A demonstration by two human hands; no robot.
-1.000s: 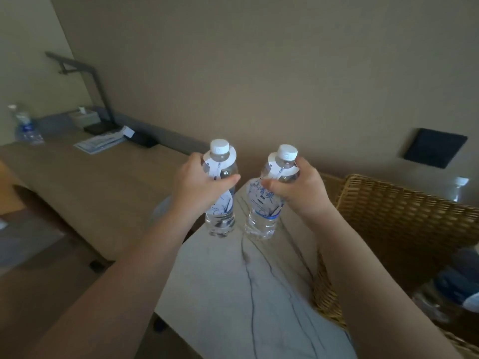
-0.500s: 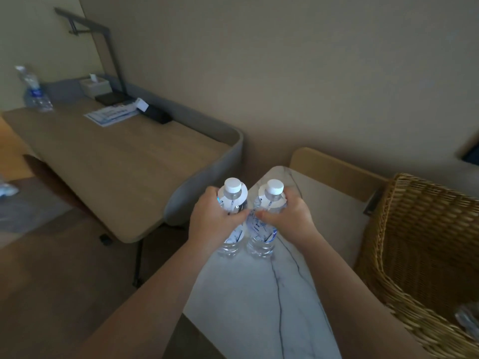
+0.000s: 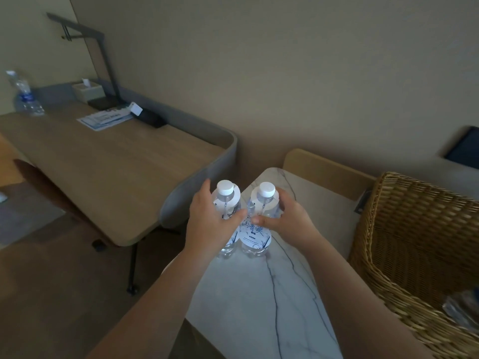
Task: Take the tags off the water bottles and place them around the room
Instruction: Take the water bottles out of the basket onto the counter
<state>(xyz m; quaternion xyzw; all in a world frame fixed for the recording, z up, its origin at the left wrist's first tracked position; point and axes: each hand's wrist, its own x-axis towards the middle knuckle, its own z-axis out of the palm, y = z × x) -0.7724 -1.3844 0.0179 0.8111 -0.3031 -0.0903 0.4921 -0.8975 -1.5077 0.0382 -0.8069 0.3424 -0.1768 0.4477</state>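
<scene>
Two clear water bottles with white caps stand side by side on the white marble table (image 3: 259, 307). The left bottle (image 3: 226, 200) carries a white tag around its neck, and my left hand (image 3: 210, 224) wraps its left side. The right bottle (image 3: 256, 237) has a white tag with blue print hanging down its front, and my right hand (image 3: 287, 218) wraps its right side. My thumbs nearly meet between the bottles. Both bottles rest on the tabletop.
A wicker basket (image 3: 404, 229) stands at the right with a plastic item inside. The wooden desk (image 3: 103, 164) at the left holds another water bottle (image 3: 24, 95), a tissue box (image 3: 88, 90), a leaflet (image 3: 103, 119) and a black lamp (image 3: 103, 63). A wall is right behind.
Both bottles came down from mid-air and now stand on the marble table. My hands stay around them, and the view has tilted downward.
</scene>
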